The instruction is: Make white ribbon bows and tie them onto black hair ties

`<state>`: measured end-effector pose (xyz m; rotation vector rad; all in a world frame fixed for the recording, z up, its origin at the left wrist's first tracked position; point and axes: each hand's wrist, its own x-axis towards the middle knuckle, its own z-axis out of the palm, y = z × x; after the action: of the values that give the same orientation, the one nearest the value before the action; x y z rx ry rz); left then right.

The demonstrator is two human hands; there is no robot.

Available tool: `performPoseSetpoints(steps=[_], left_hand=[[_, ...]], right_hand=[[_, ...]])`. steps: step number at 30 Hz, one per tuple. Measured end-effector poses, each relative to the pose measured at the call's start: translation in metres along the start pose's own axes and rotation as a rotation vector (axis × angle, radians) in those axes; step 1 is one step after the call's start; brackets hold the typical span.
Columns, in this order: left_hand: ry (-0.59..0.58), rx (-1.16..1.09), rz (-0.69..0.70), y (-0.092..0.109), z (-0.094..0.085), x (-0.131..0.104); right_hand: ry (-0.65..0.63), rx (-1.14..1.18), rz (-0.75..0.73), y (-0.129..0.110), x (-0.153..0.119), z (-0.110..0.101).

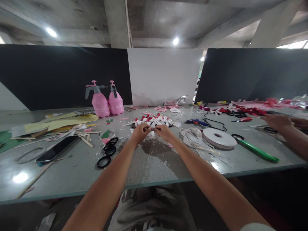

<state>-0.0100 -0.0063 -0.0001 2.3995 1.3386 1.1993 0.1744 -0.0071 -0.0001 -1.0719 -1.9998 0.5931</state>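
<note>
My left hand (140, 132) and my right hand (165, 132) meet over the middle of the table, fingertips almost touching. Both are closed in a pinch on a small piece of white ribbon (152, 126), mostly hidden by the fingers. Just behind them lies a heap of red and white ribbon bows (157, 119). Several black hair ties (104, 162) lie to the left of my left forearm. Right of my right hand are a loose bundle of white printed ribbon (192, 136) and a white ribbon roll (209, 137) lying flat.
Two pink spray bottles (100, 105) stand at the back left. A phone (57, 150) and paper scraps (64, 123) lie left. A blue glue gun (196, 122) with a black cord and a green-handled tool (258, 150) lie right. Another person's hand (276, 122) works at the far right.
</note>
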Motion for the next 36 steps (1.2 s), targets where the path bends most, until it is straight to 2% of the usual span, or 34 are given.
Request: performPoseSetpoints(steps=[6,17,24,29,36], left_hand=[[-0.021,-0.02,-0.004,-0.003,0.002,0.0],[-0.093,0.124,0.036,-0.001,0.0,0.001],[0.039,-0.029,-0.008,-0.002,0.004,0.0],[-0.026,-0.008,0.059,-0.001,0.003,0.001],[-0.113,0.216,0.152,0.012,-0.006,0.003]], right_hand=[[-0.029,-0.009,-0.04,0.001,0.0,0.002],[-0.068,-0.058,-0.063,0.006,0.0,0.005],[-0.033,-0.046,-0.041,0.005,0.001,0.003],[-0.062,-0.077,-0.087,0.005,0.002,0.004],[-0.094,-0.19,-0.094,0.003,0.002,0.006]])
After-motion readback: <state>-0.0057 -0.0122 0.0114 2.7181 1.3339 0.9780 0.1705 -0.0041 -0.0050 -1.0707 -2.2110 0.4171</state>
